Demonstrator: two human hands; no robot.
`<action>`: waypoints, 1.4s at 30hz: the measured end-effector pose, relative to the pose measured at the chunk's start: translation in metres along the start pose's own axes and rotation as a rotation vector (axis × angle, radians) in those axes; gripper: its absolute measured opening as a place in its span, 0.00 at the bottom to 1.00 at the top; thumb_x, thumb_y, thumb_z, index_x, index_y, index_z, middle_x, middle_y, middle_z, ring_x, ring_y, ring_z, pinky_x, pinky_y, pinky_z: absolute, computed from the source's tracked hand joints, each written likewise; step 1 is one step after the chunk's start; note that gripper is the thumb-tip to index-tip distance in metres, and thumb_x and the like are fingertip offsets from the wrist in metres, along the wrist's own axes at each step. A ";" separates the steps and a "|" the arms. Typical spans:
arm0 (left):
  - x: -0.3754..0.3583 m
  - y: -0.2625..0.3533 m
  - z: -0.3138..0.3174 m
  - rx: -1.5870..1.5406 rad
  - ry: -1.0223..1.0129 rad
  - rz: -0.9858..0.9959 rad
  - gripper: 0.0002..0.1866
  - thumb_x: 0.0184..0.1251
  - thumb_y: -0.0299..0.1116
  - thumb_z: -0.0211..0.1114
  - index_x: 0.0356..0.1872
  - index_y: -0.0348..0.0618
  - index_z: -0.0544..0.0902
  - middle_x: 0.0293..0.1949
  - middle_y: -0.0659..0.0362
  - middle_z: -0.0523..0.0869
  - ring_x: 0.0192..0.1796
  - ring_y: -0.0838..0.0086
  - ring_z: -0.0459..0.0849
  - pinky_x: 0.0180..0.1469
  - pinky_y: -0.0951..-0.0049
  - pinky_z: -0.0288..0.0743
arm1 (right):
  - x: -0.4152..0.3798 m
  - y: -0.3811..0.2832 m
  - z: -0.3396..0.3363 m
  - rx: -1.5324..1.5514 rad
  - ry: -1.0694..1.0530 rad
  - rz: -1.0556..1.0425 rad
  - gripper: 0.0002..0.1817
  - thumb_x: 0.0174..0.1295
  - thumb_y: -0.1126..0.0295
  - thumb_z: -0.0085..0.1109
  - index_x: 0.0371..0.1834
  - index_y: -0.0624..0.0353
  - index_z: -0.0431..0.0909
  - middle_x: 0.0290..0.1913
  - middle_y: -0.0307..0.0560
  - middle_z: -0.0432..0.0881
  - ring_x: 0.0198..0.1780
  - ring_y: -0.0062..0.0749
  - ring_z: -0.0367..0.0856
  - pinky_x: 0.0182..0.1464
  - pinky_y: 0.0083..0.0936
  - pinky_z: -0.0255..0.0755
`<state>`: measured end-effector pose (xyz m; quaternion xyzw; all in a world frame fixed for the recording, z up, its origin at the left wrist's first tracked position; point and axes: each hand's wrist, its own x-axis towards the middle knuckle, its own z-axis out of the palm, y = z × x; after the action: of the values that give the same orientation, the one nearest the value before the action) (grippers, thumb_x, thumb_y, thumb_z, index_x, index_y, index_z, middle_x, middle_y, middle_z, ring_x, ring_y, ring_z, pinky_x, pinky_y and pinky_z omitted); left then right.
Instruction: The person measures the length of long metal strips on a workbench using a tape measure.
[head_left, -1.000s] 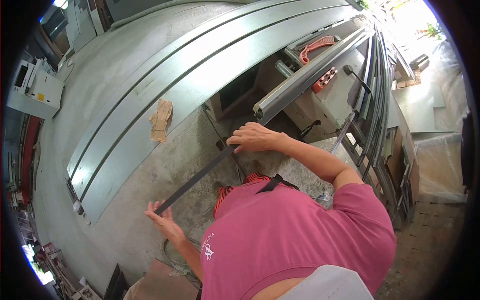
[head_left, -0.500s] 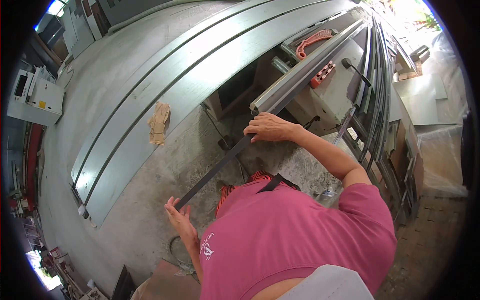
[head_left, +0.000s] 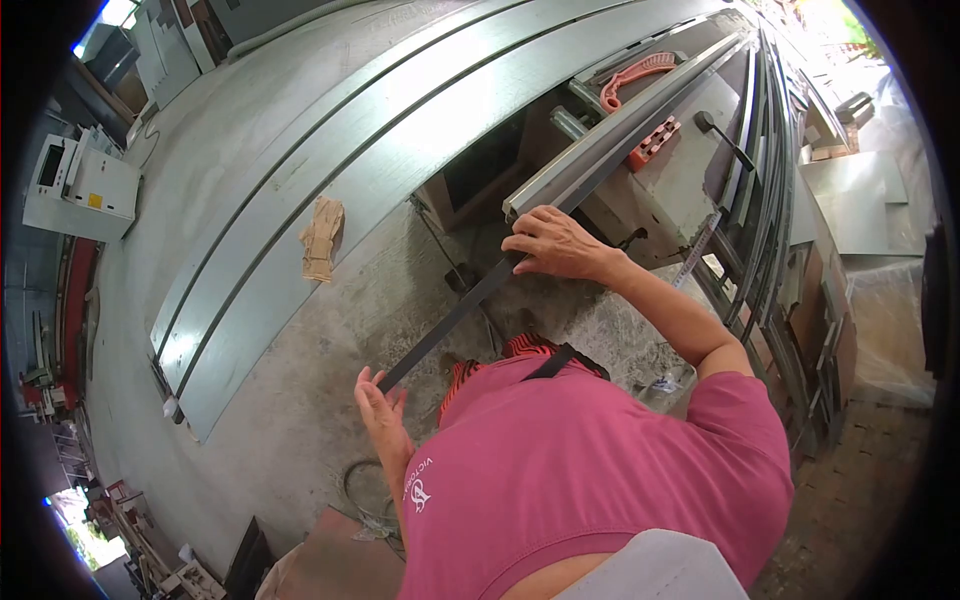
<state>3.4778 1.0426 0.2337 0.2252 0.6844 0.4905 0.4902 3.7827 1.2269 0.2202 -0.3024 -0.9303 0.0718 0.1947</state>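
Head view: person in a pink shirt (head_left: 600, 470) bent over a concrete floor (head_left: 300, 400), both hands on a long dark metal strip (head_left: 450, 325). Right hand (head_left: 555, 243) lay palm-down over the strip's far end, fingers curled over it, pressing it where it met the end of a grey metal channel (head_left: 600, 155) on the workbench (head_left: 690, 170). Left hand (head_left: 378, 410) was at the strip's near end, fingers loosely spread against the tip, more steadying than clamping; couldn't tell if it was a full grasp. Strip ran diagonally between the two hands, off the floor, its far end right at the mouth of the channel.

Progress, as a judgement: strip looked lined up with the channel and just starting in; nearly its whole length was outside, so feeding it along was mostly left to do.

Around it: long galvanised sheets (head_left: 330, 180) lay flat along the floor beyond the strip, with a folded piece of cardboard (head_left: 322, 238) at their near edge. An orange handle (head_left: 635, 75) and a red block (head_left: 655, 143) sat on the bench beside the channel. A white cabinet (head_left: 75, 190) stood well apart at the left.
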 end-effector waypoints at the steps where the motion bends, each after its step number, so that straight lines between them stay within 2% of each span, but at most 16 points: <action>1: 0.000 -0.001 0.004 -0.006 -0.007 -0.015 0.42 0.64 0.65 0.44 0.66 0.39 0.56 0.61 0.46 0.63 0.63 0.54 0.65 0.62 0.59 0.61 | -0.001 0.002 -0.004 -0.005 0.014 0.019 0.18 0.48 0.56 0.66 0.38 0.52 0.75 0.38 0.39 0.70 0.44 0.34 0.71 0.53 0.30 0.65; 6: -0.005 0.000 0.028 -0.014 -0.050 -0.017 0.43 0.64 0.65 0.46 0.67 0.39 0.53 0.62 0.44 0.62 0.64 0.54 0.64 0.63 0.60 0.60 | -0.011 0.023 -0.015 -0.023 0.060 0.038 0.17 0.48 0.54 0.65 0.35 0.51 0.76 0.35 0.38 0.73 0.40 0.33 0.73 0.50 0.29 0.65; 11: -0.006 0.007 0.058 0.032 -0.078 0.017 0.48 0.59 0.69 0.47 0.68 0.37 0.50 0.65 0.41 0.56 0.65 0.46 0.61 0.66 0.56 0.58 | -0.019 0.046 -0.028 -0.036 -0.013 0.053 0.16 0.54 0.51 0.60 0.34 0.52 0.77 0.35 0.39 0.74 0.41 0.35 0.72 0.56 0.33 0.62; 15: -0.005 0.003 0.082 0.019 -0.080 0.027 0.50 0.58 0.70 0.48 0.68 0.36 0.49 0.66 0.39 0.55 0.66 0.46 0.60 0.67 0.57 0.58 | -0.022 0.065 -0.041 -0.124 -0.046 0.054 0.17 0.55 0.49 0.57 0.29 0.51 0.79 0.30 0.38 0.73 0.38 0.31 0.75 0.56 0.33 0.60; 19: 0.000 -0.001 0.112 0.008 -0.107 0.040 0.53 0.55 0.71 0.49 0.68 0.35 0.48 0.66 0.39 0.54 0.67 0.48 0.59 0.67 0.57 0.58 | -0.031 0.091 -0.051 -0.171 -0.111 0.085 0.19 0.57 0.47 0.54 0.29 0.51 0.79 0.30 0.38 0.74 0.39 0.30 0.76 0.59 0.37 0.57; 21: 0.004 -0.006 0.129 -0.013 -0.119 0.051 0.54 0.54 0.71 0.50 0.68 0.35 0.48 0.66 0.39 0.54 0.67 0.48 0.59 0.67 0.57 0.58 | -0.036 0.104 -0.059 -0.206 -0.180 0.141 0.18 0.60 0.48 0.51 0.33 0.52 0.79 0.32 0.37 0.75 0.41 0.31 0.76 0.65 0.42 0.53; 24: 0.012 -0.015 0.154 -0.002 -0.177 0.084 0.53 0.55 0.70 0.50 0.69 0.35 0.48 0.66 0.39 0.54 0.67 0.51 0.60 0.66 0.59 0.59 | -0.040 0.124 -0.072 -0.285 -0.283 0.171 0.20 0.62 0.47 0.48 0.32 0.51 0.80 0.32 0.38 0.76 0.42 0.30 0.76 0.65 0.43 0.53; 26: 0.016 -0.019 0.169 0.036 -0.246 0.108 0.50 0.58 0.67 0.52 0.69 0.36 0.48 0.67 0.40 0.54 0.67 0.53 0.61 0.65 0.61 0.59 | -0.045 0.142 -0.073 -0.318 -0.291 0.180 0.22 0.63 0.47 0.44 0.31 0.52 0.81 0.32 0.39 0.77 0.43 0.30 0.75 0.64 0.43 0.53; 27: 0.024 -0.029 0.172 0.096 -0.257 0.151 0.47 0.61 0.63 0.52 0.68 0.36 0.49 0.66 0.41 0.55 0.66 0.56 0.63 0.65 0.62 0.59 | -0.047 0.148 -0.076 -0.346 -0.297 0.222 0.22 0.64 0.48 0.43 0.30 0.52 0.81 0.32 0.39 0.78 0.42 0.30 0.77 0.60 0.42 0.57; 28: 0.023 -0.027 0.176 0.100 -0.256 0.153 0.47 0.61 0.63 0.52 0.68 0.36 0.49 0.66 0.41 0.55 0.66 0.56 0.63 0.65 0.62 0.59 | -0.047 0.154 -0.078 -0.373 -0.302 0.265 0.22 0.65 0.49 0.43 0.29 0.53 0.81 0.32 0.39 0.79 0.42 0.30 0.78 0.55 0.40 0.60; 31: 0.020 -0.024 0.187 0.024 -0.278 0.126 0.44 0.64 0.60 0.52 0.68 0.36 0.50 0.66 0.41 0.56 0.64 0.56 0.64 0.65 0.62 0.59 | -0.049 0.171 -0.079 -0.335 -0.305 0.277 0.24 0.66 0.48 0.41 0.29 0.53 0.81 0.32 0.40 0.79 0.41 0.32 0.78 0.53 0.39 0.61; 33: 0.018 -0.037 0.183 0.187 -0.120 0.205 0.40 0.66 0.58 0.51 0.67 0.34 0.54 0.65 0.41 0.58 0.63 0.59 0.66 0.64 0.64 0.60 | -0.051 0.174 -0.078 -0.350 -0.288 0.243 0.24 0.66 0.48 0.40 0.30 0.54 0.81 0.32 0.40 0.79 0.41 0.32 0.78 0.52 0.37 0.61; 35: 0.007 -0.034 0.183 0.192 -0.125 0.198 0.38 0.67 0.56 0.50 0.65 0.33 0.57 0.63 0.43 0.62 0.63 0.61 0.66 0.63 0.65 0.60 | -0.048 0.173 -0.079 -0.360 -0.277 0.204 0.25 0.66 0.47 0.40 0.30 0.54 0.81 0.32 0.40 0.79 0.41 0.33 0.78 0.52 0.36 0.62; 37: 0.000 -0.034 0.184 0.203 -0.121 0.183 0.35 0.69 0.54 0.50 0.63 0.32 0.61 0.61 0.44 0.65 0.62 0.63 0.66 0.62 0.66 0.61 | -0.047 0.170 -0.084 -0.288 -0.379 0.314 0.25 0.66 0.46 0.39 0.35 0.54 0.80 0.35 0.41 0.78 0.47 0.33 0.76 0.63 0.40 0.57; 39: 0.002 -0.033 0.182 0.384 -0.030 0.288 0.31 0.71 0.52 0.49 0.59 0.30 0.67 0.55 0.49 0.70 0.59 0.65 0.67 0.61 0.68 0.60 | -0.047 0.173 -0.088 -0.275 -0.364 0.288 0.26 0.66 0.46 0.39 0.34 0.54 0.80 0.34 0.42 0.78 0.46 0.33 0.76 0.62 0.40 0.58; 42: 0.004 -0.029 0.179 0.590 -0.037 0.369 0.29 0.71 0.51 0.48 0.56 0.30 0.70 0.49 0.51 0.72 0.55 0.64 0.68 0.59 0.69 0.59 | -0.050 0.182 -0.084 -0.255 -0.360 0.282 0.26 0.65 0.46 0.39 0.33 0.56 0.80 0.33 0.42 0.78 0.44 0.34 0.76 0.59 0.39 0.60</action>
<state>3.6411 1.1143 0.1988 0.4858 0.7356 0.3476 0.3195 3.9513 1.3451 0.2349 -0.4336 -0.9001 0.0327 -0.0255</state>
